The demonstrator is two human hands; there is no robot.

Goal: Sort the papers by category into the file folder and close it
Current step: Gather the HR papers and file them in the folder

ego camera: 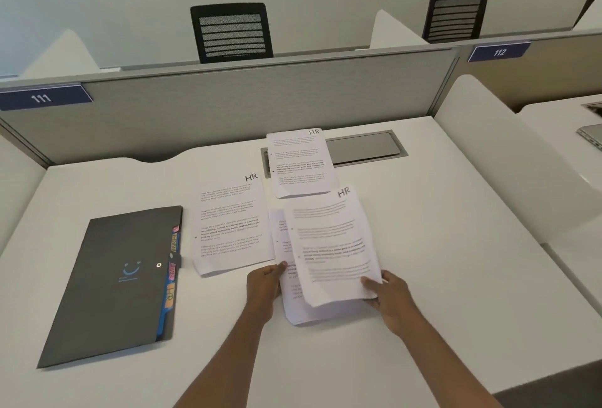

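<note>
Right hand (pixel 391 300) pinches HR sheet (pixel 332 245) by its bottom corner | left hand (pixel 264 287) holds stack (pixel 294 310) by its edge | paper likely light, floppy; best taken by its edges

Dark grey folder (pixel 110 284) w/ blue smiley print; edge tabs (pixel 171 274) pink, yellow, orange, blue. White papers (pixel 231 222), black text & black "HR". White desk (pixel 423 277), grey partition (pixel 260 108). Black chair (pixel 232 33), mesh striped, possibly grey-white.
</note>
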